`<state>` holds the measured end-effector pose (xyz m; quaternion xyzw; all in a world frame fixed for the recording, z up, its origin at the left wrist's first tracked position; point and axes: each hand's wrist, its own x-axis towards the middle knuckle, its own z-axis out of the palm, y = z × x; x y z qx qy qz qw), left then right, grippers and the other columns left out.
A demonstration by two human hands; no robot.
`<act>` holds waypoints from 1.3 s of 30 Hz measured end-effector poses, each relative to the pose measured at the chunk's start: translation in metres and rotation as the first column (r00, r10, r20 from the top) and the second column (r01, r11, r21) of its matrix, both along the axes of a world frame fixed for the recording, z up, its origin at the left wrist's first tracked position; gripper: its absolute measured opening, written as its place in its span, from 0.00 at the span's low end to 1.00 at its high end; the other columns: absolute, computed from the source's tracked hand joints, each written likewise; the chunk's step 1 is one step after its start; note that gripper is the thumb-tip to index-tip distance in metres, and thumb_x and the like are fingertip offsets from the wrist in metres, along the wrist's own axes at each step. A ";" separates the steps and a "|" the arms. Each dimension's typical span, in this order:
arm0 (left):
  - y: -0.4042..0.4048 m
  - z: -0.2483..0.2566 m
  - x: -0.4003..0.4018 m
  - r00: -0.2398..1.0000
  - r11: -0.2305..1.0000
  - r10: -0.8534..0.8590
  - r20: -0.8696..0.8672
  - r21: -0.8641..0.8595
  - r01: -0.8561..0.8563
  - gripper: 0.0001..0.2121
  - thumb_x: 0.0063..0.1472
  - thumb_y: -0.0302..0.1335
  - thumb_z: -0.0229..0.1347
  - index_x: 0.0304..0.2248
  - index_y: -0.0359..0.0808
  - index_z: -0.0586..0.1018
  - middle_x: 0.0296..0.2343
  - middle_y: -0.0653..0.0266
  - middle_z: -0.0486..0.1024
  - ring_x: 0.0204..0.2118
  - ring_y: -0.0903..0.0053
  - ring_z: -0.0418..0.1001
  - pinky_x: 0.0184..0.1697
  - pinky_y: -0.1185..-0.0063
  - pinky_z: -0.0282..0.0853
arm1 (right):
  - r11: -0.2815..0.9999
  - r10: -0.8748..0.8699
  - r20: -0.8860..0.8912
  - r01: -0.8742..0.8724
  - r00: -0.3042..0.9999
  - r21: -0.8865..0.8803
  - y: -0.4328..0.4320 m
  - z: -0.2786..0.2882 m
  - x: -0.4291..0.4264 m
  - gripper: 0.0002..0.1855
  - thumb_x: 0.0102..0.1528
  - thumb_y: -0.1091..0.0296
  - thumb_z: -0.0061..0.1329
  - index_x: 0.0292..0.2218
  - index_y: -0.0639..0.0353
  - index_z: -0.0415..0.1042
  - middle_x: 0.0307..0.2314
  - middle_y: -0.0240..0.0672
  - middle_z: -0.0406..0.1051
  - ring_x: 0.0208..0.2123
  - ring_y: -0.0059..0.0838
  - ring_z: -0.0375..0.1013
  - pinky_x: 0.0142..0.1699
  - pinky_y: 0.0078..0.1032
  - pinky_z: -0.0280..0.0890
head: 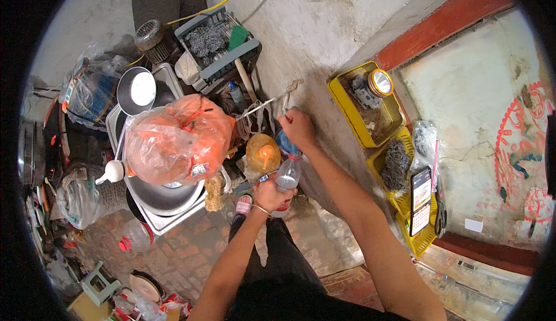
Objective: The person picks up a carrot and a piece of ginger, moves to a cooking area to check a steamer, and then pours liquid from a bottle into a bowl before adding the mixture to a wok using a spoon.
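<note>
My left hand (270, 197) is wrapped around a clear plastic bottle (288, 174) with a red neck ring and a red label, partly filled with clear liquid. A small blue-and-white item (263, 177) shows by the same hand's fingers. My right hand (297, 128) is raised above the bottle beside the wall, fingers curled. Just above it a thin pale strip (285, 102) hangs near a taut cord (269, 101); whether I grip the strip is hidden. Below the right hand is a blue object (286, 143), partly covered. An amber container with an orange top (263, 152) stands left of the bottle.
Left, an orange plastic bag (182, 138) sits over a metal pan (167, 197) and tray. A grey basket (217, 43) holds steel wool. Right, yellow baskets (347, 112) hold a lamp (380, 83), steel wool (394, 164) and a phone (420, 201). A capped jug (137, 236) lies on brick floor.
</note>
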<state>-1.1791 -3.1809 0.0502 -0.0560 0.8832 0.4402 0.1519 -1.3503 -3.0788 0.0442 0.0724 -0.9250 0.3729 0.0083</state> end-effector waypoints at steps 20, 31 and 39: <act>-0.045 0.029 0.048 0.985 0.934 -0.096 -0.144 0.329 0.139 0.32 0.39 0.41 0.62 0.44 0.36 0.66 0.33 0.54 0.73 0.39 0.62 0.69 0.47 0.67 0.57 | 0.609 0.073 0.551 0.400 0.832 -0.685 0.045 0.112 0.151 0.14 0.54 0.69 0.37 0.42 0.63 0.59 0.35 0.41 0.67 0.37 0.27 0.66 0.41 0.23 0.63; -0.061 0.063 0.096 0.941 0.965 -0.084 -0.327 0.210 0.159 0.32 0.39 0.43 0.62 0.44 0.39 0.68 0.37 0.59 0.72 0.42 0.66 0.68 0.53 0.63 0.46 | 0.891 0.439 0.135 -0.411 0.888 -0.193 0.007 0.191 0.199 0.19 0.46 0.77 0.49 0.42 0.61 0.65 0.41 0.36 0.62 0.42 0.28 0.65 0.45 0.22 0.62; -0.080 0.088 0.159 0.951 0.941 -0.033 -0.308 0.311 0.133 0.29 0.38 0.40 0.63 0.42 0.38 0.71 0.33 0.60 0.74 0.37 0.68 0.71 0.48 0.72 0.57 | 0.512 0.850 -0.046 -0.843 0.525 -0.164 -0.001 0.208 0.193 0.16 0.43 0.73 0.54 0.36 0.63 0.69 0.37 0.36 0.64 0.39 0.28 0.66 0.42 0.22 0.62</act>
